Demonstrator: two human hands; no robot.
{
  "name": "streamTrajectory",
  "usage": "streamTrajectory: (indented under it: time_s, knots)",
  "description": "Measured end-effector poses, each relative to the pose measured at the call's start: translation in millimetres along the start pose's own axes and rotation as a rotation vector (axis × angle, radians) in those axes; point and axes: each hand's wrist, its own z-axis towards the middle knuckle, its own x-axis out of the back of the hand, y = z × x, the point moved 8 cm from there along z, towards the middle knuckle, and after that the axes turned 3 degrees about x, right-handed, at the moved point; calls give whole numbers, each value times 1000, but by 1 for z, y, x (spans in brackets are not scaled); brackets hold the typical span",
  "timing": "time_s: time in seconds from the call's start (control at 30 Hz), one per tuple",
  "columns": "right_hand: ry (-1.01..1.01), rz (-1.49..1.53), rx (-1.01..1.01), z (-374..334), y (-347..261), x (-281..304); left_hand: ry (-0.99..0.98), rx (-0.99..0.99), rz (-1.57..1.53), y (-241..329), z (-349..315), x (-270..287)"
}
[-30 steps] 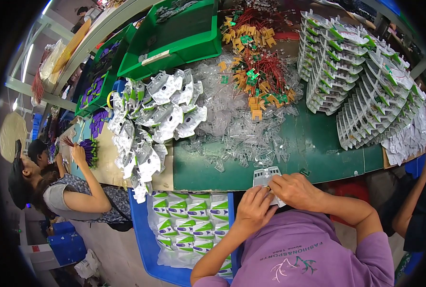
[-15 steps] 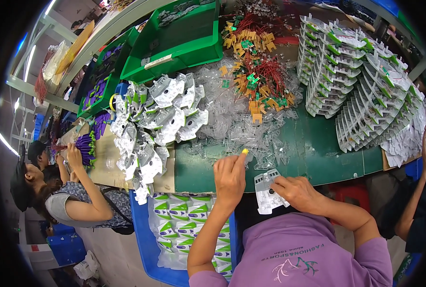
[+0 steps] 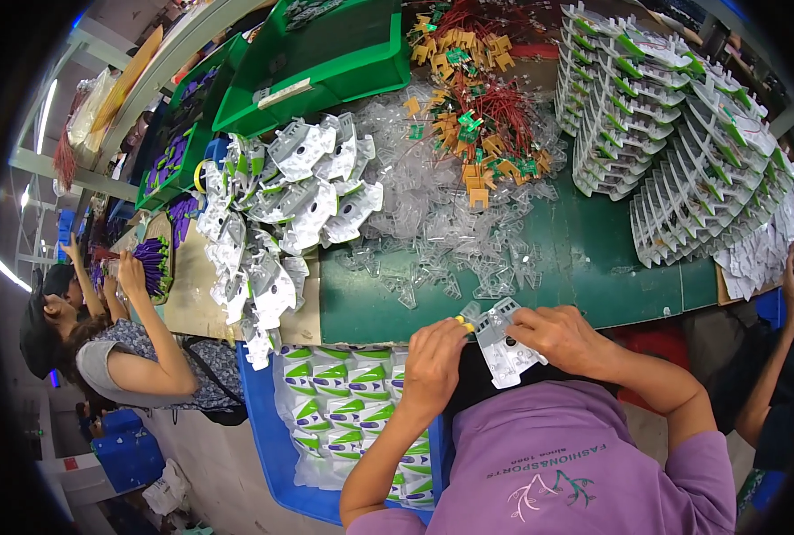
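Both hands busy at table edge; lined blue crate filled, green trays behind

Nearest: right hand [image 3: 562, 339] grasps a grey-white housing [image 3: 509, 352] by its right side, at the near table edge, just above the person's lap. Left hand [image 3: 434, 361], yellow cover [image 3: 466, 323] on a fingertip, pinches a small clear part [image 3: 471, 311] beside the housing's upper left corner; touching or not, can't tell.

Blue crate [image 3: 261, 410], below the table edge, left of the person: clear plastic liner [image 3: 310, 474] inside, rows of white-green pieces [image 3: 348, 410] with purple marks packed in it.

On the green table [image 3: 593, 259]: loose heap of clear parts [image 3: 442, 241] mid-table; pile of green-edged housings [image 3: 312, 201] to its left; tall nested housing stacks [image 3: 673, 178] at right, loose white pieces [image 3: 761, 259] beside them. Orange pieces with red wires and green boards [image 3: 486, 134] lie on the far part of the clear heap.

Far: large green tray [image 3: 357, 87], pale label on its front wall, mostly bare floor, a few grey parts at the far end. Second green tray [image 3: 201, 140] to its left holds purple parts [image 3: 176, 156].
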Motion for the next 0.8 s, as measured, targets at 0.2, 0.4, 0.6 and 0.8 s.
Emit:
streamTrajectory:
  time_s: [0.2, 0.4, 0.6, 0.8]
  knots:
    - [-18, -60, 59, 1, -4, -4, -28, -238, 10, 34, 6, -12]
    - [57, 6, 76, 1, 1, 0, -77, -334, 90, 40, 8, -23]
    - [62, 112, -74, 1, 14, 2, -29, -249, 78, 38, 8, -29]
    - [26, 202, -237, -14, 17, 11, 143, -11, -259, 17, -4, -34]
